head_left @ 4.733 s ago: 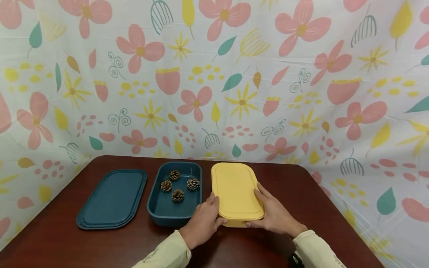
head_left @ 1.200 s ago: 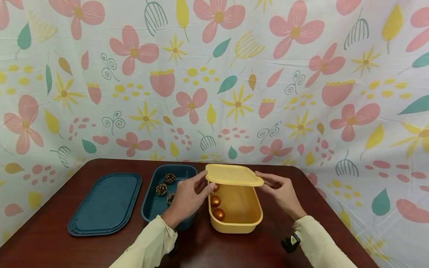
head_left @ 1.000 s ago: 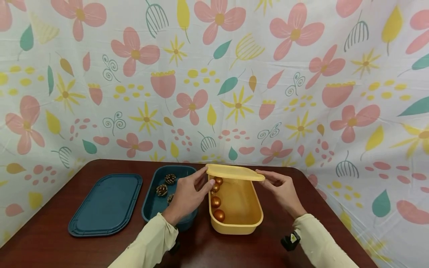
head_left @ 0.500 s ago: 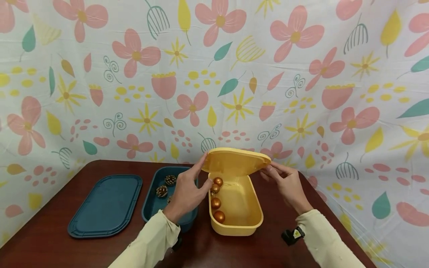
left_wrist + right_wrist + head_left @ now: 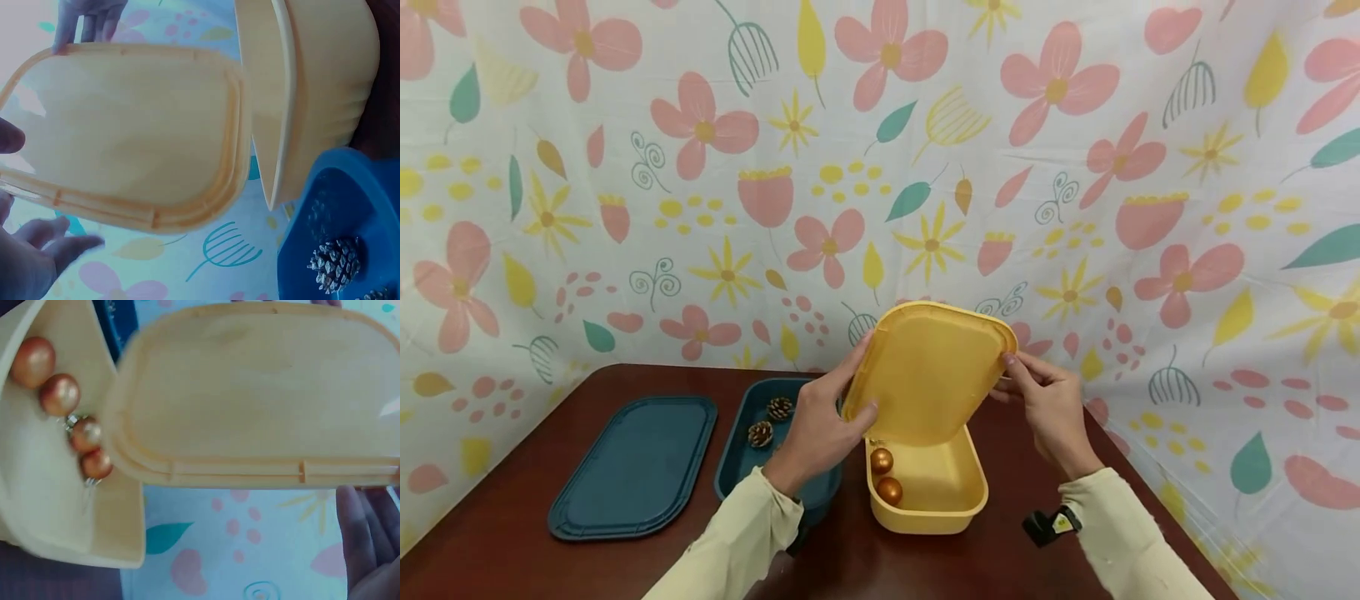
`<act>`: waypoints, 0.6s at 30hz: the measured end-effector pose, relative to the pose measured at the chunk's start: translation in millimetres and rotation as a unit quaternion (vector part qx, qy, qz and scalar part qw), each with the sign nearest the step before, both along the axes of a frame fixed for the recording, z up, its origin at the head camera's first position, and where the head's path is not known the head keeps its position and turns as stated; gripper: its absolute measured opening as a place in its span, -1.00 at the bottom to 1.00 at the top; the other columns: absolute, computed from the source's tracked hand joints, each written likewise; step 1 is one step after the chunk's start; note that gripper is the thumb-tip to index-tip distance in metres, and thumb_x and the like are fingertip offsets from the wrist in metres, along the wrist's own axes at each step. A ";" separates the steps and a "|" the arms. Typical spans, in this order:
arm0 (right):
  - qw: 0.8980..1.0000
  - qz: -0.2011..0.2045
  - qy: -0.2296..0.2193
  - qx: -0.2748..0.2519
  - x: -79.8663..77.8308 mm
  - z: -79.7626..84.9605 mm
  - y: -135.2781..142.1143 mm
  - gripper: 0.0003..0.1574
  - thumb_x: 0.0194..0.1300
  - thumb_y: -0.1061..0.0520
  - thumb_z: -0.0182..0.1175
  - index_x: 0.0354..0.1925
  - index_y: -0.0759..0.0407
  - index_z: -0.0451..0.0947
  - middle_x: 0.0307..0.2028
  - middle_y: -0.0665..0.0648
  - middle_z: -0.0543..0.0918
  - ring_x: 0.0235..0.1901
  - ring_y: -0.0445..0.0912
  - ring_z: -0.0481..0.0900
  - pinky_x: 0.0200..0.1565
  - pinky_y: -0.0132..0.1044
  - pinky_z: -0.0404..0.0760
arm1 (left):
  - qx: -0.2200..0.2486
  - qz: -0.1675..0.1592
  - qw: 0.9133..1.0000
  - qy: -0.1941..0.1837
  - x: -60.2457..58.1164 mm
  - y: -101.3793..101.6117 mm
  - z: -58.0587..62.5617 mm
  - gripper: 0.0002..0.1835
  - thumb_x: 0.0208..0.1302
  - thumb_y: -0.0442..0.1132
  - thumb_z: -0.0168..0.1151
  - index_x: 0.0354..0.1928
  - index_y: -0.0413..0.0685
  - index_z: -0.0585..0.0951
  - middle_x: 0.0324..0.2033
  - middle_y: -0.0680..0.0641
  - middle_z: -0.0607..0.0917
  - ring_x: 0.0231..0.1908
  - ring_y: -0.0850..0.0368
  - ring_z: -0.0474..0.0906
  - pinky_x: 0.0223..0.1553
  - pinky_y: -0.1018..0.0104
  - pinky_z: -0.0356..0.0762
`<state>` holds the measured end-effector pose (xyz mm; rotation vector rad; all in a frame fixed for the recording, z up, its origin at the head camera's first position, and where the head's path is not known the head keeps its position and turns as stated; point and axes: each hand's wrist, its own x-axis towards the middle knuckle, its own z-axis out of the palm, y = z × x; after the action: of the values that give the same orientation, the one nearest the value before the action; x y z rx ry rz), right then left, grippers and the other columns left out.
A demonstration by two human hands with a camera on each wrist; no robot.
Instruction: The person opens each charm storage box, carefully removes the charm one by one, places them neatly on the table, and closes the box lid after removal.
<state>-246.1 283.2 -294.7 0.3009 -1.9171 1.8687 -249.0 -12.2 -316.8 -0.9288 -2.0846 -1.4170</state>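
Observation:
Both hands hold a yellow lid (image 5: 934, 371), tilted up with its underside toward me. My left hand (image 5: 822, 425) grips its left edge, the thumb on the underside. At the upper right corner my right hand (image 5: 1051, 404) pinches the rim between thumb and fingers. Below is the yellow box (image 5: 928, 522), its far part hidden by the lid in the head view. Copper-coloured Christmas baubles (image 5: 60, 394) lie in a row along one side of it; two of them show in the head view.
Left of the yellow box stands a dark blue box (image 5: 730, 450) with pine cones (image 5: 761, 433) in it, partly hidden by my left hand. A dark blue lid (image 5: 638, 467) lies farther left on the brown table (image 5: 880, 575). A flower-patterned cloth (image 5: 880, 167) hangs behind.
Earlier the yellow lid sat on the box. Both hands have raised it and tipped it up, its near edge rising to show the underside, and the baubles inside have come into view.

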 end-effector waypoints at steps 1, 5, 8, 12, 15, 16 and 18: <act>1.000 -0.013 -0.009 0.005 0.7 2.0 -1.4 -0.57 0.42 0.03 0.24 0.11 0.27 0.67 -0.30 -0.14 0.82 -0.36 -0.20 0.81 -0.26 -0.26 0.78 | 0.005 -0.007 1.000 -0.004 0.2 -0.2 -0.2 -0.15 0.33 -0.38 0.22 0.55 0.39 0.17 0.47 0.07 0.38 0.29 0.10 0.56 0.11 0.13 0.68; 0.996 -0.066 -0.045 0.027 0.0 8.0 -6.4 -0.50 0.38 -0.04 0.29 0.10 0.31 0.67 -0.40 -0.18 0.80 -0.49 -0.20 0.75 -0.38 -0.29 0.77 | 0.013 -0.028 0.999 -0.042 -0.1 -1.0 -1.8 -0.17 0.37 -0.38 0.17 0.55 0.41 0.15 0.44 0.09 0.42 0.21 0.12 0.63 -0.08 0.33 0.74; 0.992 -0.090 -0.072 0.046 -2.9 7.8 -8.5 -0.46 0.38 -0.04 0.28 0.11 0.36 0.65 -0.47 -0.23 0.78 -0.53 -0.21 0.73 -0.43 -0.31 0.75 | 0.017 -0.039 0.995 -0.089 -0.2 -1.5 -3.7 -0.21 0.39 -0.34 0.16 0.55 0.40 0.16 0.42 0.09 0.43 0.23 0.15 0.61 -0.11 0.37 0.74; 0.985 -0.102 -0.109 0.083 -6.7 -0.7 -8.5 -0.46 0.41 -0.01 0.26 0.15 0.37 0.63 -0.49 -0.23 0.77 -0.53 -0.24 0.72 -0.44 -0.32 0.74 | 0.021 -0.046 0.986 -0.160 0.0 -1.8 -8.6 -0.24 0.38 -0.30 0.18 0.54 0.33 0.18 0.44 0.06 0.41 0.23 0.11 0.61 -0.06 0.31 0.74; 0.976 -0.113 -0.132 0.128 -8.4 -9.5 -8.0 -0.48 0.45 -0.01 0.22 0.19 0.31 0.61 -0.33 -0.02 0.83 -0.50 -0.27 0.71 -0.41 -0.33 0.73 | 0.014 -0.042 0.977 -0.208 -1.2 -1.2 -13.3 -0.24 0.37 -0.29 0.18 0.54 0.27 0.18 0.46 0.06 0.37 0.23 0.06 0.61 -0.02 0.25 0.74; 0.973 -0.116 -0.136 0.147 -8.7 -12.1 -8.0 -0.48 0.46 -0.01 0.21 0.21 0.29 0.60 -0.24 0.08 0.83 -0.47 -0.29 0.72 -0.38 -0.36 0.74 | 0.011 -0.042 0.974 -0.221 -2.0 -0.9 -14.9 -0.24 0.37 -0.28 0.18 0.55 0.24 0.18 0.46 0.04 0.37 0.24 0.04 0.60 -0.01 0.23 0.73; 0.965 -0.116 -0.144 0.185 -8.5 -16.9 -8.4 -0.45 0.47 -0.02 0.19 0.27 0.25 0.55 -0.07 0.24 0.79 -0.38 -0.30 0.73 -0.29 -0.37 0.75 | 0.007 -0.041 0.969 -0.243 -3.7 -0.4 -17.3 -0.24 0.36 -0.29 0.17 0.55 0.19 0.18 0.47 0.00 0.36 0.25 0.00 0.59 0.01 0.19 0.73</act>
<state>-254.5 274.8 -311.6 -0.0894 -2.3810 1.4603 -252.6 -12.6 -334.2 -0.7192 -2.3953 -1.8489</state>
